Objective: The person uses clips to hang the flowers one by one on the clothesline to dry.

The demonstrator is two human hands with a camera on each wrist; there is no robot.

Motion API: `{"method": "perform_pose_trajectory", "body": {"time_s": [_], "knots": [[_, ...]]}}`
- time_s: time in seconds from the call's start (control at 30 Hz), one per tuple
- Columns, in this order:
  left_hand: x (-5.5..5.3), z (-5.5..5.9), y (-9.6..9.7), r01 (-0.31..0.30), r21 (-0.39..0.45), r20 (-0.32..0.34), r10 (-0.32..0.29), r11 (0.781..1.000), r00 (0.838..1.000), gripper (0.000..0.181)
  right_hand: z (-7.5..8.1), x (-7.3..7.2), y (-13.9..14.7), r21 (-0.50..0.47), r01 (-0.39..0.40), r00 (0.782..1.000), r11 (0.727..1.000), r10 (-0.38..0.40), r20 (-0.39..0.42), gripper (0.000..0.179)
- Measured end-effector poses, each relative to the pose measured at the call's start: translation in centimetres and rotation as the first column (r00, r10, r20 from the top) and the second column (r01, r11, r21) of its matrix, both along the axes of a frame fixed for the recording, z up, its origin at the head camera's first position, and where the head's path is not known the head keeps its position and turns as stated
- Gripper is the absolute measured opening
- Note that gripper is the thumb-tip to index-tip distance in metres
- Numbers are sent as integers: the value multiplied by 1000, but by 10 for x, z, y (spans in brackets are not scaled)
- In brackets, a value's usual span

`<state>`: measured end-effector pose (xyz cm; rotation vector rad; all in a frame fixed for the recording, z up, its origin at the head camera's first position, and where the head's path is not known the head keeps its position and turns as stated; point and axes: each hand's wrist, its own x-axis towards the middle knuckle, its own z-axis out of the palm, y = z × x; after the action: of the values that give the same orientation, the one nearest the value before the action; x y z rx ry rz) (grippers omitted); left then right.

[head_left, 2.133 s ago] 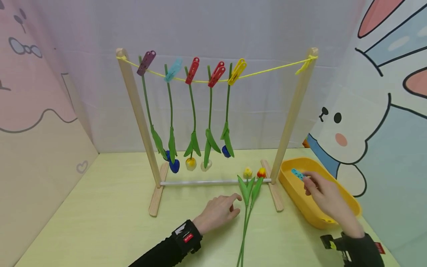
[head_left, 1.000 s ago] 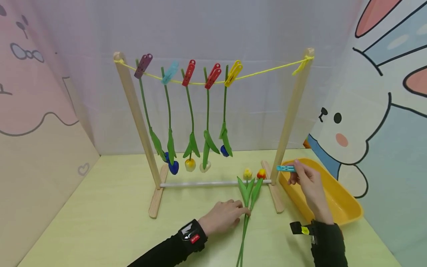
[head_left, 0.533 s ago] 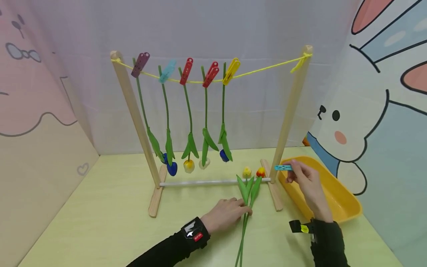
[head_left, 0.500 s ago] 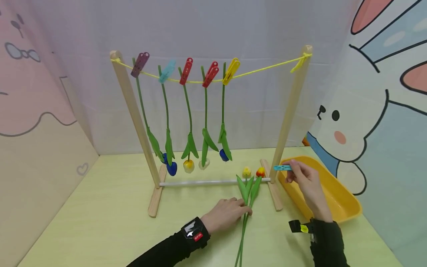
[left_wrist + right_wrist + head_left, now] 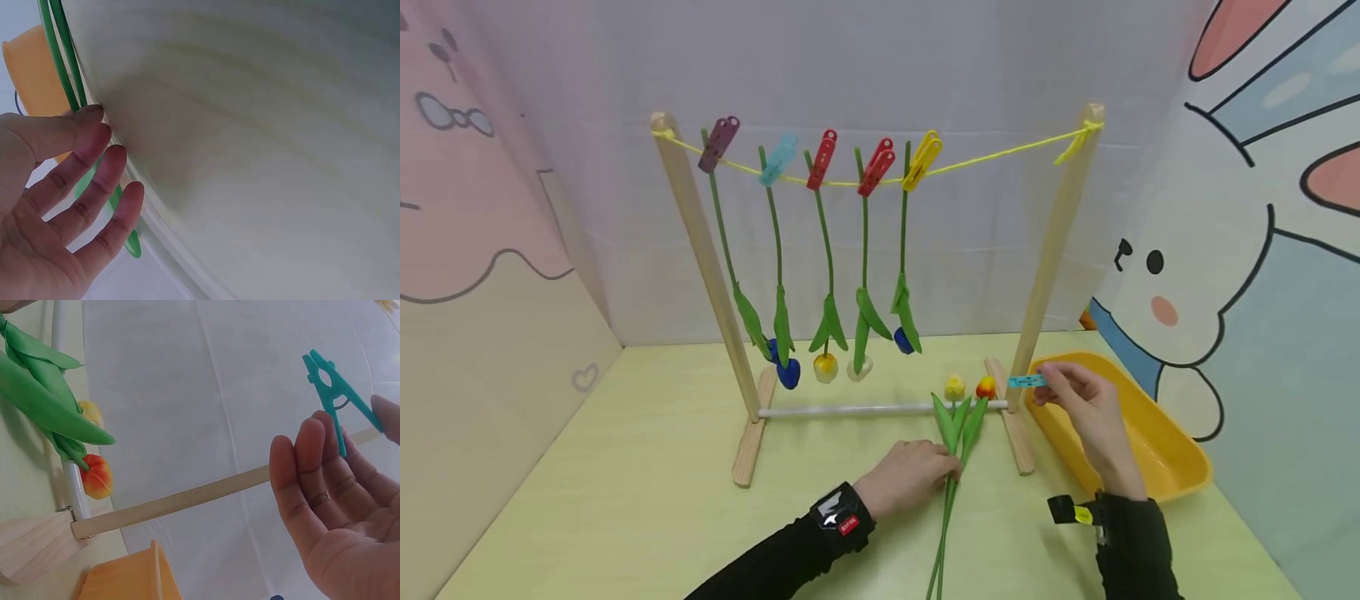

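Two artificial tulips lie crossed on the table, a yellow tulip (image 5: 955, 386) and a red-orange tulip (image 5: 987, 387), with their blooms by the rack's white crossbar. At their stems, just below the leaves, my left hand (image 5: 908, 477) pinches with thumb and forefinger; the left wrist view has the fingertips at the two green stems (image 5: 57, 56). My right hand (image 5: 1092, 417) holds a turquoise clothespin (image 5: 331, 387) by its handles, between thumb and fingers, above the tray's near-left rim. Its nose points left, toward the red-orange bloom.
A wooden rack (image 5: 1051, 258) carries a yellow cord (image 5: 1000, 155). Several tulips hang head down from it, clipped by purple, light blue, red and yellow clothespins (image 5: 922, 161). A yellow tray (image 5: 1157, 442) stands at the right. Rack feet (image 5: 749, 454) stick out toward me.
My right hand has brought the clothespin leftward from over the tray. My left hand has moved right onto the stems, and its fingertips have drawn in around them.
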<state>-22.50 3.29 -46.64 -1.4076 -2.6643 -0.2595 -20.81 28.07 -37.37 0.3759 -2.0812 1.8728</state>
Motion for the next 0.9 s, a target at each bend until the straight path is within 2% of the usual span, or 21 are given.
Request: {"method": "perform_pose_trajectory", "body": {"time_s": [0.27,0.5,0.67,0.9], "knots": [[-4,-1,3,-5,-27,-53,3,1000,999,24,-3,0,-1,-8,-2,1000,1000,2,-7,20],[-8,2,3,-6,-12,-99,4,1000,995,18,-4,-2,-1,-87,4,1000,996,-6,-23,33],[-9,5,2,9,61,-121,-1,998,993,14,-4,-1,-1,-89,34,999,995,-37,-33,37],[-12,12,1,39,206,-196,2,978,981,18,-2,0,-1,-76,58,997,995,-62,-40,19]]}}
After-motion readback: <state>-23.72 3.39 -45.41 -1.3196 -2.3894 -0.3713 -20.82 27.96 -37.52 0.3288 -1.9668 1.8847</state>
